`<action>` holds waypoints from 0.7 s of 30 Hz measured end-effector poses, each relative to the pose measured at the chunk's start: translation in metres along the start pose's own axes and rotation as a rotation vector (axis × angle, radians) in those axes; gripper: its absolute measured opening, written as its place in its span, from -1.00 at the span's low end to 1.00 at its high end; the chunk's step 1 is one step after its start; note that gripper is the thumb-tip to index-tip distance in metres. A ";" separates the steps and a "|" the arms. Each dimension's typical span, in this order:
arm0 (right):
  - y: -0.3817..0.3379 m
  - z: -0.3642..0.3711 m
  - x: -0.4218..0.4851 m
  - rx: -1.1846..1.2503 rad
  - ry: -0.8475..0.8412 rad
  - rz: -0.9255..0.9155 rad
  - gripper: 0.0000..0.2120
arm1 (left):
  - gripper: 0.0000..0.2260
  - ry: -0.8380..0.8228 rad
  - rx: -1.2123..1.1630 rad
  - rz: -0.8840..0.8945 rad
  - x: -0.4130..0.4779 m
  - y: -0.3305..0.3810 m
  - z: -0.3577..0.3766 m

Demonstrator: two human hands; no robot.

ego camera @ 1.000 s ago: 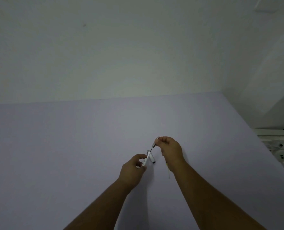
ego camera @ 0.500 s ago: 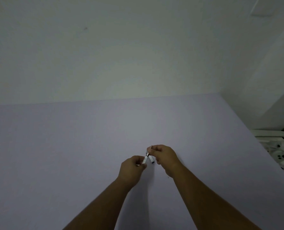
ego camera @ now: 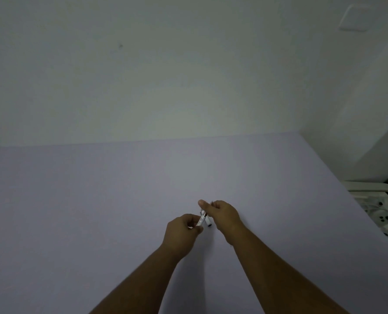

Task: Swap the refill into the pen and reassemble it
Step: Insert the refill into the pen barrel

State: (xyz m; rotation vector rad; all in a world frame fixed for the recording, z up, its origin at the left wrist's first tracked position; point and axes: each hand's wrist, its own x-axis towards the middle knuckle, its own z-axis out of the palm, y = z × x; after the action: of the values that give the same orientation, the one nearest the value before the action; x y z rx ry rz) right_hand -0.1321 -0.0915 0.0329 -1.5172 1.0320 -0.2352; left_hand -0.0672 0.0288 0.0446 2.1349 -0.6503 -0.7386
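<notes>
My left hand (ego camera: 181,232) pinches a short white pen barrel (ego camera: 201,219), which tilts up to the right over the lilac table. My right hand (ego camera: 222,214) has closed its fingers on the barrel's upper end; whatever part it holds there is hidden by the fingers. A second white pen piece with a dark end (ego camera: 208,222) lies on the table just right of the barrel, under my right hand. The two hands almost touch.
The lilac table (ego camera: 97,211) runs back to a pale wall. White plastic objects (ego camera: 378,214) lie beyond the table's right edge.
My right hand has come down and left to the barrel, pushing the thin dark-tipped part in until it no longer shows. The thin refill once lying under my right wrist is now hidden.
</notes>
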 end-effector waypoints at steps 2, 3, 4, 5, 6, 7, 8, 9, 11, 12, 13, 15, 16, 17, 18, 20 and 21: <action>-0.002 -0.002 -0.002 0.129 -0.033 0.026 -0.76 | -0.82 0.005 -0.014 -0.014 0.002 0.001 -0.003; -0.004 -0.003 -0.003 0.161 -0.047 0.019 -0.84 | -0.82 0.006 -0.015 -0.016 0.002 0.002 -0.004; -0.004 -0.004 -0.004 0.157 -0.050 0.010 -0.87 | -0.82 0.005 -0.010 -0.014 0.003 0.002 -0.005; -0.004 -0.004 -0.004 0.130 -0.042 0.008 -0.83 | -0.82 0.001 -0.002 -0.009 0.003 0.003 -0.005; -0.003 -0.003 -0.004 0.095 -0.019 0.022 -0.74 | -0.83 -0.003 0.002 -0.005 0.003 0.003 -0.004; -0.003 -0.003 -0.003 0.077 0.006 0.048 -0.65 | -0.83 -0.006 -0.001 -0.004 0.003 0.004 -0.004; -0.004 -0.002 -0.003 0.084 0.015 0.074 -0.60 | -0.83 -0.007 -0.011 -0.007 0.003 0.004 -0.003; -0.006 -0.002 -0.004 0.115 -0.004 0.090 -0.61 | -0.82 -0.009 -0.020 -0.011 0.003 0.005 -0.003; -0.008 -0.003 -0.004 0.219 -0.058 0.085 -0.82 | -0.82 -0.005 -0.022 -0.016 0.003 0.006 -0.003; -0.009 -0.004 -0.005 0.238 -0.072 0.066 -0.92 | -0.82 -0.001 -0.020 -0.017 0.003 0.007 -0.004; -0.009 -0.004 -0.005 0.229 -0.069 0.045 -0.95 | -0.82 -0.001 -0.015 -0.015 0.003 0.008 -0.004; -0.008 -0.005 -0.005 0.140 -0.035 0.040 -0.86 | -0.82 -0.009 0.006 -0.003 0.003 0.008 -0.004; -0.008 -0.005 -0.004 0.058 -0.007 0.057 -0.77 | -0.82 -0.014 0.015 0.000 0.002 0.008 -0.003; -0.009 -0.006 -0.005 -0.001 0.013 0.074 -0.70 | -0.81 -0.017 0.018 -0.001 0.001 0.009 -0.003; -0.010 -0.006 -0.005 -0.019 0.016 0.089 -0.67 | -0.81 -0.017 0.015 -0.003 0.001 0.009 -0.003; -0.010 -0.007 -0.004 0.093 -0.027 0.111 -0.73 | -0.81 -0.011 0.001 -0.014 0.001 0.010 -0.003; -0.011 -0.007 -0.005 0.180 -0.056 0.108 -0.82 | -0.81 -0.007 -0.004 -0.021 0.002 0.010 -0.004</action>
State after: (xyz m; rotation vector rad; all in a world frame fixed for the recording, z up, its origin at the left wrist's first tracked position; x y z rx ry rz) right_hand -0.1345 -0.0941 0.0459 -1.2953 1.0173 -0.2028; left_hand -0.0654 0.0239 0.0545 2.1396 -0.6308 -0.7582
